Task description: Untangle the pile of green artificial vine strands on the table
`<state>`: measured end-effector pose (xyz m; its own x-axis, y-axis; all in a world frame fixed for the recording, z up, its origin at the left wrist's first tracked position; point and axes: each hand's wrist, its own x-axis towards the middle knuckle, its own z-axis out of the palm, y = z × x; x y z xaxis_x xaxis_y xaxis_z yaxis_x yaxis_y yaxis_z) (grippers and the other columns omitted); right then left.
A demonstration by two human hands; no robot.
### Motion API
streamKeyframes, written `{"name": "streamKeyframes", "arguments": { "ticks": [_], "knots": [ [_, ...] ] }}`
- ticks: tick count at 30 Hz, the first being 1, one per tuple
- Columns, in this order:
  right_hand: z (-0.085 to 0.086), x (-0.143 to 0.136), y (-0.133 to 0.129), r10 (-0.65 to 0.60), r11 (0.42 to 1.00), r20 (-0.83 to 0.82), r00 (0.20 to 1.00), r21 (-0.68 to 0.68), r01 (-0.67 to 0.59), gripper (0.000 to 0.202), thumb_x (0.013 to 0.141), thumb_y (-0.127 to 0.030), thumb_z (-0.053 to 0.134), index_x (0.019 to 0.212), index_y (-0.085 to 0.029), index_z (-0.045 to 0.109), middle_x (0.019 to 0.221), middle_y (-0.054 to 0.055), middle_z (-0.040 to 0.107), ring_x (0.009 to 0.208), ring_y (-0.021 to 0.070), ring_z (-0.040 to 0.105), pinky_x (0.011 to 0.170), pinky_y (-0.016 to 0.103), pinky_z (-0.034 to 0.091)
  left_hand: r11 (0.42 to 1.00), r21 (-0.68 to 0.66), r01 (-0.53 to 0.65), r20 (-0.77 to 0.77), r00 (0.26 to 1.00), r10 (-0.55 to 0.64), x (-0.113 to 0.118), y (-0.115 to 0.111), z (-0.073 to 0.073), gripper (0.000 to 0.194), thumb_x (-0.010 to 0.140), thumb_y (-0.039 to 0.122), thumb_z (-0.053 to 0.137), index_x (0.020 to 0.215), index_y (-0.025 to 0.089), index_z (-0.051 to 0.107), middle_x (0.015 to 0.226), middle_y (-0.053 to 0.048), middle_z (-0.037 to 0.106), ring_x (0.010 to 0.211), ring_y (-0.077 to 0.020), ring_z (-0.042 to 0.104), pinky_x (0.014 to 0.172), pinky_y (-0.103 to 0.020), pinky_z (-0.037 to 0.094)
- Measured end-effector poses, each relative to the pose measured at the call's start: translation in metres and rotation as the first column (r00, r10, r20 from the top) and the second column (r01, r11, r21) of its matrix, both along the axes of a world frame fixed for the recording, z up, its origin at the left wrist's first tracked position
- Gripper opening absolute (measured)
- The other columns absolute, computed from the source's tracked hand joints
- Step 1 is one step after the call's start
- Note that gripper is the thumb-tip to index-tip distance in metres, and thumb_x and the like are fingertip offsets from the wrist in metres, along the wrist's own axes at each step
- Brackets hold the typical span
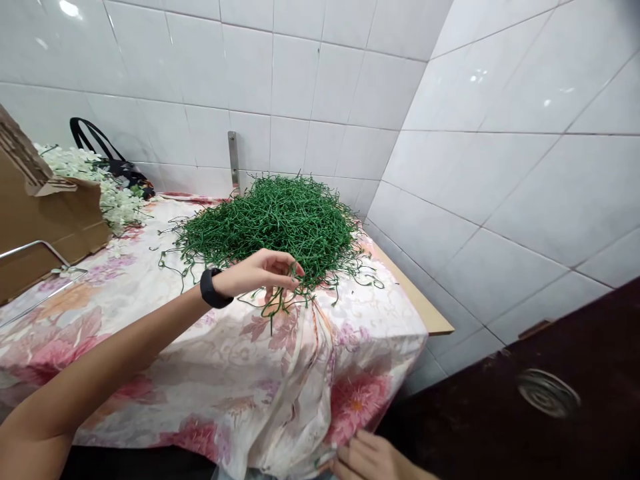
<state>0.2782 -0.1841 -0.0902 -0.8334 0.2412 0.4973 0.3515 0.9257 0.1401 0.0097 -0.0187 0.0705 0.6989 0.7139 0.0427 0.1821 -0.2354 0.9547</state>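
Observation:
My left hand (265, 272), wearing a black wristband (215, 288), is at the front of a heap of thin green artificial stems (275, 223). Its thumb and fingers are closed on a few green stems (273, 308), which dangle below over the floral cloth. Low at the bottom edge, my right hand (373, 459) is partly cut off by the frame. Its curled fingers are against the hanging cloth, with a small greenish-white piece at the tips that is too blurred to name.
A floral tablecloth (210, 373) drapes over the table front. At left stand a cardboard box (55, 227), white artificial flowers (120, 203), a bent metal wire (35, 245) and a black bag (127, 170). Tiled walls (300, 80) close the back and right. A wooden board (415, 293) juts out right.

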Motion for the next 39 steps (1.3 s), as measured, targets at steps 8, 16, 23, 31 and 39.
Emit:
{"name": "streamKeyframes", "arguments": {
  "ticks": [8,16,23,31,39],
  "knots": [
    [0.187,-0.052,0.167,-0.028,0.953,-0.454,0.891,0.256,0.16,0.019,0.08,-0.012,0.053,0.096,-0.022,0.059,0.085,0.002,0.063,0.08,0.0126,0.058,0.071,0.027,0.049,0.886,0.127,-0.445,0.342,0.858,0.382,-0.016,0.04,0.011,0.039,0.068,0.024,0.067,0.102,0.014,0.051,0.079,-0.003,0.057,0.068,-0.0114,0.057,0.047,-0.018,0.045],
    [0.219,-0.116,0.262,-0.248,0.886,-0.4,0.882,-0.463,0.039,0.036,0.089,-0.029,0.038,0.122,-0.015,0.042,0.113,0.01,0.052,0.082,0.0117,0.056,0.068,0.026,0.047,0.654,0.452,-0.607,0.306,0.794,0.526,-0.024,0.046,-0.007,0.069,0.064,0.021,0.069,0.121,0.018,0.031,0.083,-0.002,0.058,0.064,-0.01,0.054,0.059,-0.024,0.045],
    [0.191,-0.114,0.211,-0.184,0.958,-0.228,0.956,-0.261,0.122,0.021,0.084,-0.03,0.049,0.098,-0.016,0.058,0.088,0.004,0.057,0.073,0.0108,0.051,0.07,0.026,0.041,0.652,0.726,-0.218,0.009,0.951,0.308,-0.028,0.043,-0.011,0.065,0.075,0.021,0.058,0.129,0.019,0.023,0.083,-0.001,0.058,0.066,-0.0109,0.052,0.059,-0.023,0.045],
    [0.236,-0.094,0.257,-0.215,0.974,-0.532,0.819,-0.181,0.137,0.015,0.081,-0.026,0.054,0.084,-0.015,0.064,0.08,0.003,0.062,0.069,0.0096,0.054,0.064,0.024,0.044,-0.095,0.972,-0.217,0.234,0.82,0.523,-0.078,0.061,-0.006,0.073,0.077,0.023,0.061,0.136,0.023,0.017,0.132,-0.013,0.036,0.119,-0.0252,0.041,0.093,-0.039,0.046],
    [0.287,-0.09,0.395,-0.598,0.802,-0.726,0.34,-0.551,0.232,0.016,0.077,-0.022,0.057,0.086,-0.01,0.062,0.07,0.002,0.061,0.054,0.006,0.054,0.053,0.02,0.045,-0.215,0.969,-0.124,0.239,0.699,0.674,-0.105,0.077,-0.037,0.054,0.082,0.017,0.051,0.131,0.016,0.03,0.126,-0.014,0.046,0.115,-0.0246,0.047,0.093,-0.038,0.046]
  ]
}}
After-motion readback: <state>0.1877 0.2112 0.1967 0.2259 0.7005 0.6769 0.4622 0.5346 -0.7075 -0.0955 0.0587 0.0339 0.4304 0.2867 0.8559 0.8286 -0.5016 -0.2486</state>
